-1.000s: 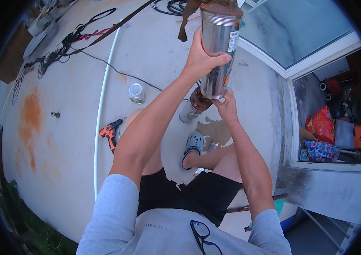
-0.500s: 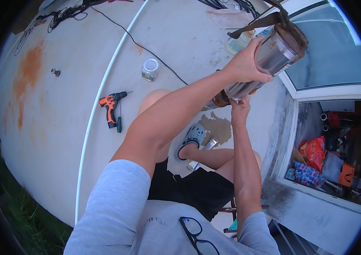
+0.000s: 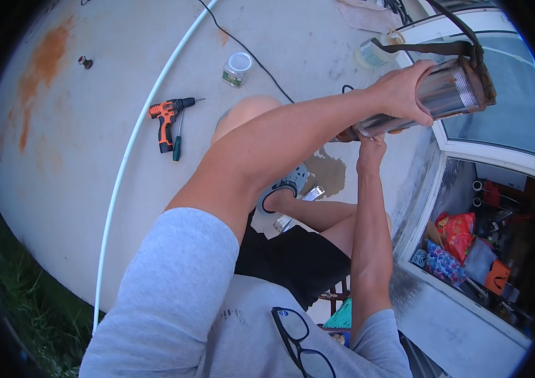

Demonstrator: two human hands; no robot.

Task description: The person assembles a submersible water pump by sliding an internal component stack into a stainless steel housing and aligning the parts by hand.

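Observation:
A shiny metal cylinder (image 3: 445, 91), threaded near its rusty brown far end, is held slanting across the upper right. Black cable or strap (image 3: 431, 48) hangs from that rusty end. My left hand (image 3: 406, 94) wraps round the cylinder from above, thumb and fingers on opposite sides. Beneath its lower end, my right hand (image 3: 372, 150) is closed against the metal; its fingertips are partly hidden. My left forearm covers part of the cylinder's lower, rust-coloured end (image 3: 347, 134).
On the concrete lie an orange-black cordless drill (image 3: 165, 120), a green-handled screwdriver (image 3: 177, 146) and a clear jar (image 3: 238, 68). A pale hose (image 3: 130, 151) runs along the left. Close on the right is an open window frame (image 3: 500, 159). A wet patch (image 3: 329, 175) lies near my foot.
The cylinder has swung to the right and now lies closer to level, both hands moving with it. My view has shifted too, so the ground things appear displaced.

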